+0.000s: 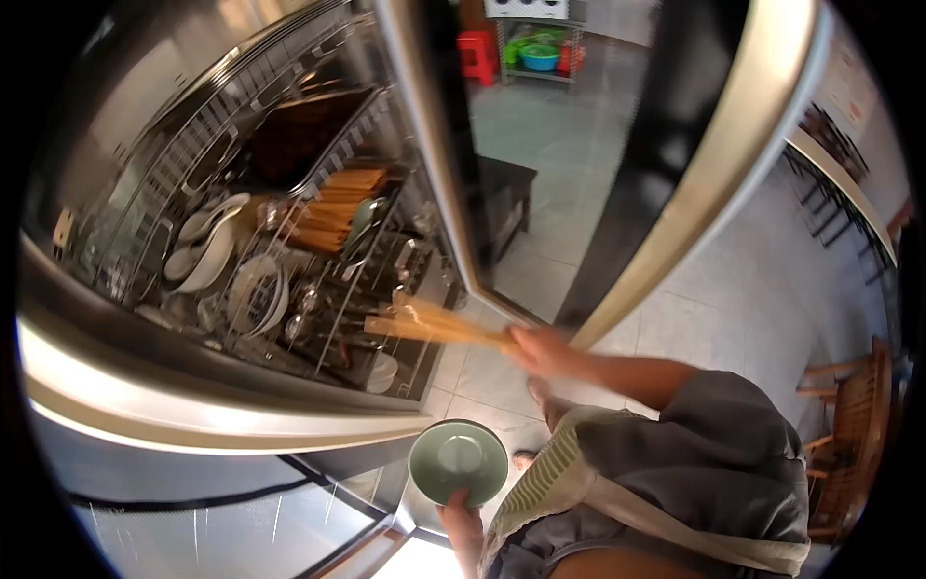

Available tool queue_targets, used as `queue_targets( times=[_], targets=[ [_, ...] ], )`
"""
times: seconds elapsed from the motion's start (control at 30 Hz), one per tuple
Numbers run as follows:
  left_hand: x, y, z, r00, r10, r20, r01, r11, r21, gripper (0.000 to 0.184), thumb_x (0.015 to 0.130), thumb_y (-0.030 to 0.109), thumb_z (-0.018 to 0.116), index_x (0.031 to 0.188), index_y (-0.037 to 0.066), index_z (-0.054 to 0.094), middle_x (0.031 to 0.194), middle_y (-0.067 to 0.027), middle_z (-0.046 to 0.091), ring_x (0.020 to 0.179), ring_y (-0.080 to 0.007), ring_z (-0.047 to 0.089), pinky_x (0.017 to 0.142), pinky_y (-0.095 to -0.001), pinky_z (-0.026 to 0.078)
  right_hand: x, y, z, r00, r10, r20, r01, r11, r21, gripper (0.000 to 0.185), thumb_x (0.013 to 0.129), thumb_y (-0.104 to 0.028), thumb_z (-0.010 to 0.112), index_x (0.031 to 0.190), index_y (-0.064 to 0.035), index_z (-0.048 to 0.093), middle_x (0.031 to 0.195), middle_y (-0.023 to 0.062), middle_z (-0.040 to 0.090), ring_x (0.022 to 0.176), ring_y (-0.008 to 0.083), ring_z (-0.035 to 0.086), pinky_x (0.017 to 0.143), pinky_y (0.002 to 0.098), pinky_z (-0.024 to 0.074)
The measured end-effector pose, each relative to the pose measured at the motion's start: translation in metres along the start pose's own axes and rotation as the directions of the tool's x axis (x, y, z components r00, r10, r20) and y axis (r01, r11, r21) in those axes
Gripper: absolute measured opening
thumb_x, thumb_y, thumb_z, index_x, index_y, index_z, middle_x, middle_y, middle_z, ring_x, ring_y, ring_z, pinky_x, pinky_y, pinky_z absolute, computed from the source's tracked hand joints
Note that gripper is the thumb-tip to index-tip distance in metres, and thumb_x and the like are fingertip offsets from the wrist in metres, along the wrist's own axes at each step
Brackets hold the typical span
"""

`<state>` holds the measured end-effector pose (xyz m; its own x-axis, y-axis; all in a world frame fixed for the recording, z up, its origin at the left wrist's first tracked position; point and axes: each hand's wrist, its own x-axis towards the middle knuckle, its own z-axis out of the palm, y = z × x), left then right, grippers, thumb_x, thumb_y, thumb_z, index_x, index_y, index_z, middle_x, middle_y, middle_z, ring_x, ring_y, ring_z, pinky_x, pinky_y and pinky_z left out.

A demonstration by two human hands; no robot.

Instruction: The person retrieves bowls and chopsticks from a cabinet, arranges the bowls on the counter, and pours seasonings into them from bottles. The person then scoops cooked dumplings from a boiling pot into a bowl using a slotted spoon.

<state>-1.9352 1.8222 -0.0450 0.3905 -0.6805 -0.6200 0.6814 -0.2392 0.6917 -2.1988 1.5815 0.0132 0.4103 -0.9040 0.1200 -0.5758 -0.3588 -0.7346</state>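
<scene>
A green bowl (458, 461) is held by its rim in my left hand (463, 521), the thumb over the edge and nothing visible inside it. Wrapped around one end of a bundle of wooden chopsticks (434, 323), my right hand (545, 352) is slightly blurred. The chopsticks' far ends point toward the wire racks of an open cabinet. More wooden chopsticks (338, 210) lie on a rack there, with a green dish (365, 227) beside them. White spoons (198, 241) and nested white bowls (258, 294) sit nearer the cabinet's left side.
A glass cabinet door (694, 164) stands open close to my right arm. Another glass door (212, 511) is at lower left. A wooden chair (854, 434) stands at right. Beyond the glass are a red stool (476, 56) and a shelf holding a blue basin (538, 58).
</scene>
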Motion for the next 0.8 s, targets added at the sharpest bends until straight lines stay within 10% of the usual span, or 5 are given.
queue_targets(
  times=[0.17,0.4,0.53,0.6,0.8],
  targets=[
    [-0.021,-0.032,0.021,0.985,-0.055,0.163,0.031,0.989,0.146,0.041,0.075,-0.001,0.061,0.116,0.001,0.058,0.098,-0.0107,0.066,0.078,-0.0281,0.067,0.057,-0.0391,0.053,-0.15,-0.023,-0.061,0.937,-0.112,-0.331,0.208,0.94,0.272,0.019,0.086,-0.016,0.069,0.095,-0.006,0.056,0.085,0.009,0.062,0.074,0.0277,0.061,0.07,0.0384,0.0498],
    [-0.078,-0.095,0.117,0.882,-0.306,0.357,0.195,0.929,0.315,0.046,0.076,-0.005,0.057,0.121,0.002,0.057,0.109,-0.0169,0.063,0.097,-0.036,0.065,0.073,-0.0507,0.056,-0.167,0.023,-0.25,0.344,0.387,-0.855,0.341,0.797,0.498,0.029,0.107,-0.027,0.041,0.1,-0.0015,0.051,0.095,0.0137,0.07,0.085,0.0194,0.07,0.072,0.033,0.0524],
    [-0.106,-0.164,0.17,0.821,-0.376,0.43,0.221,0.903,0.368,0.044,0.077,-0.004,0.056,0.121,0.0,0.056,0.113,-0.0161,0.062,0.107,-0.0365,0.063,0.088,-0.0574,0.054,-0.102,0.148,-0.269,0.354,0.302,-0.885,0.729,0.504,0.463,0.026,0.106,-0.028,0.047,0.101,-0.0044,0.056,0.095,0.0138,0.07,0.088,0.0228,0.07,0.075,0.0357,0.0529],
    [-0.122,-0.199,0.195,0.795,-0.4,0.457,0.212,0.888,0.408,0.046,0.078,-0.004,0.056,0.124,-0.001,0.054,0.115,-0.0162,0.061,0.107,-0.0367,0.063,0.089,-0.0559,0.054,-0.095,0.141,-0.285,0.42,0.376,-0.826,0.199,0.85,0.488,0.028,0.105,-0.03,0.049,0.101,-0.003,0.056,0.091,0.0136,0.07,0.078,0.0222,0.066,0.07,0.0371,0.0507],
    [-0.183,-0.258,0.269,0.77,-0.483,0.416,0.322,0.858,0.4,0.055,0.078,-0.005,0.055,0.132,-0.005,0.048,0.124,-0.0201,0.059,0.111,-0.0359,0.062,0.095,-0.0519,0.052,-0.107,0.118,-0.27,0.68,0.445,-0.583,0.118,0.719,0.685,0.032,0.103,-0.036,0.051,0.098,-0.0041,0.053,0.075,0.0069,0.061,0.071,0.0191,0.059,0.064,0.0394,0.0471]
  ],
)
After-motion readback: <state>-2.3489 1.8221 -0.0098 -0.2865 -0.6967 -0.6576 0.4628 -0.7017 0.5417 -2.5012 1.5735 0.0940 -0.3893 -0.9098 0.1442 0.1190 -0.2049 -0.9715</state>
